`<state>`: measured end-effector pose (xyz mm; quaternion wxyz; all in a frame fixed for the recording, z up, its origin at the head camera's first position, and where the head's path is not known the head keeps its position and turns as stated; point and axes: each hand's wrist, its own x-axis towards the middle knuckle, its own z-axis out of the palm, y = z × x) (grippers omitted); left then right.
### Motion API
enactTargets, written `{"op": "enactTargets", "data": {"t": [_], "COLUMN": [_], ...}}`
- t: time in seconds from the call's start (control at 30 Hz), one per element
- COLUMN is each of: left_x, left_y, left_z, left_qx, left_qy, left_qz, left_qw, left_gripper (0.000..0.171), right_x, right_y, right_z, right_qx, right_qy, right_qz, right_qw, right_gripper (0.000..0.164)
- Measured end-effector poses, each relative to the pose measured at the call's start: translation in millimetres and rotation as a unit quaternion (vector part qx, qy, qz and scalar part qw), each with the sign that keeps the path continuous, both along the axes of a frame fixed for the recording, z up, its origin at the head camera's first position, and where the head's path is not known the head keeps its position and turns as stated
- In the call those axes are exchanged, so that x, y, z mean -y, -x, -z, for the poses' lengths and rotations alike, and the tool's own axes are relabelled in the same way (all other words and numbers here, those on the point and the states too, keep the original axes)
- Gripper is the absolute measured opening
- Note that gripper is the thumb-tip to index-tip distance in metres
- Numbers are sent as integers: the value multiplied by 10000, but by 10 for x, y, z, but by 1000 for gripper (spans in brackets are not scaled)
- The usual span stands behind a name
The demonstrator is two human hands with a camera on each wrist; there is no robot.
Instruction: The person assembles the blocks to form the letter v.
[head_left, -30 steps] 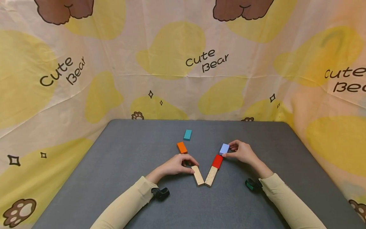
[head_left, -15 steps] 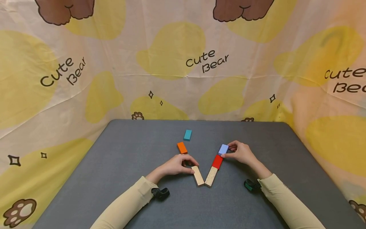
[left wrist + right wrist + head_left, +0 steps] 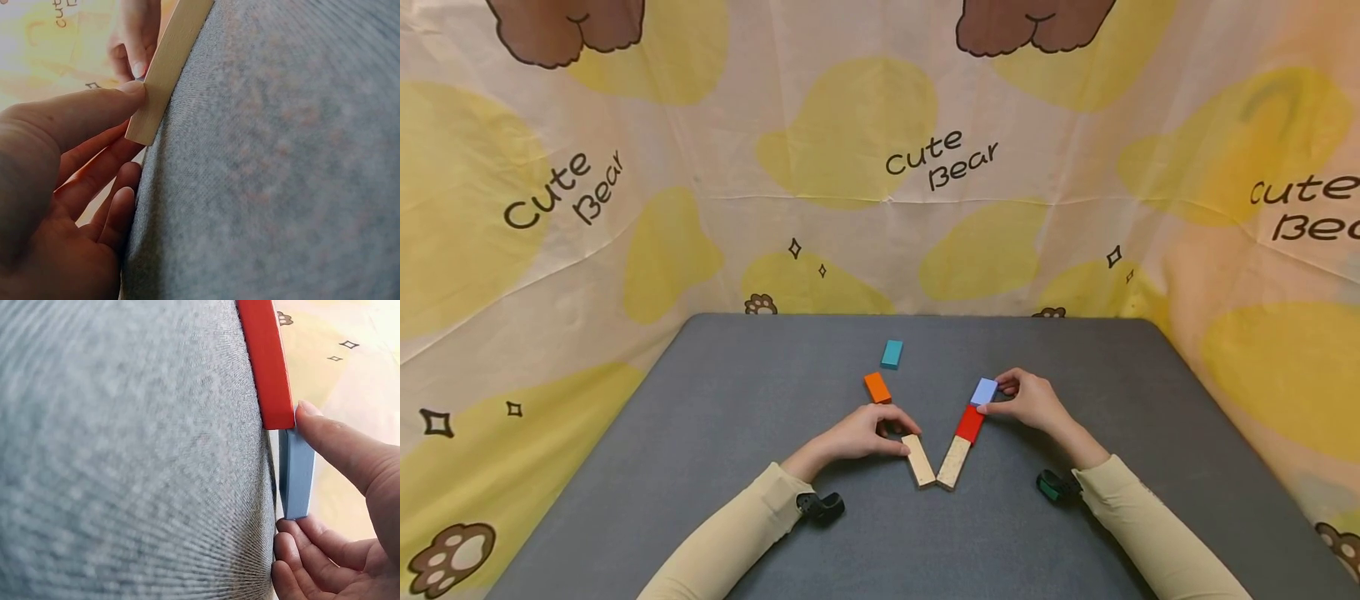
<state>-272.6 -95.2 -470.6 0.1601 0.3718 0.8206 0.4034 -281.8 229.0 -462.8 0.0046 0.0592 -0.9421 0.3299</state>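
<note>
In the head view, two plain wooden blocks meet at their near ends in a V on the grey table. My left hand (image 3: 861, 433) holds the far end of the left wooden block (image 3: 918, 461) between thumb and fingers; the left wrist view shows the thumb on that block (image 3: 164, 78). A red block (image 3: 970, 425) continues the line of the right wooden block (image 3: 953, 463). Beyond it, my right hand (image 3: 1033, 402) pinches a light blue block (image 3: 984, 392) at the red block's far end. In the right wrist view the blue block (image 3: 300, 475) looks slightly tilted against the red one (image 3: 269, 369).
An orange block (image 3: 877, 387) lies just beyond my left hand, and a teal block (image 3: 892, 354) farther back. Behind the table's far edge hangs a printed cloth (image 3: 850, 167). A black strap device (image 3: 822, 507) sits at each wrist.
My right hand has shifted the light blue block slightly left and nearer, in line with the red block. The left hand and its wooden block stay put.
</note>
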Motion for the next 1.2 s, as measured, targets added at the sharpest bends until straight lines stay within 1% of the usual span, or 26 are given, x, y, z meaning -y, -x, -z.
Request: {"op": "enactTargets", "data": {"t": [0.5, 0.7, 0.87, 1.2], "left_x": [-3, -3, -1, 1], "left_y": [-8, -1, -10, -13], "left_z": [-3, 2, -2, -7], "left_qx": [-69, 62, 68, 132], "left_qy": [-4, 39, -13, -43], "left_qz": [-52, -49, -8, -36], "left_qw": [10000, 10000, 10000, 9999], "left_gripper": [28, 29, 29, 28], "right_x": [8, 14, 20, 39], "right_y": [1, -16, -24, -51], "right_z": [-10, -17, -24, -46], "right_qx": [4, 6, 20, -31], "right_qy": [-124, -144, -155, -124], "right_qz": [-119, -127, -113, -126], "right_qw": [9999, 9998, 9998, 9998], "right_gripper": [71, 70, 70, 68]}}
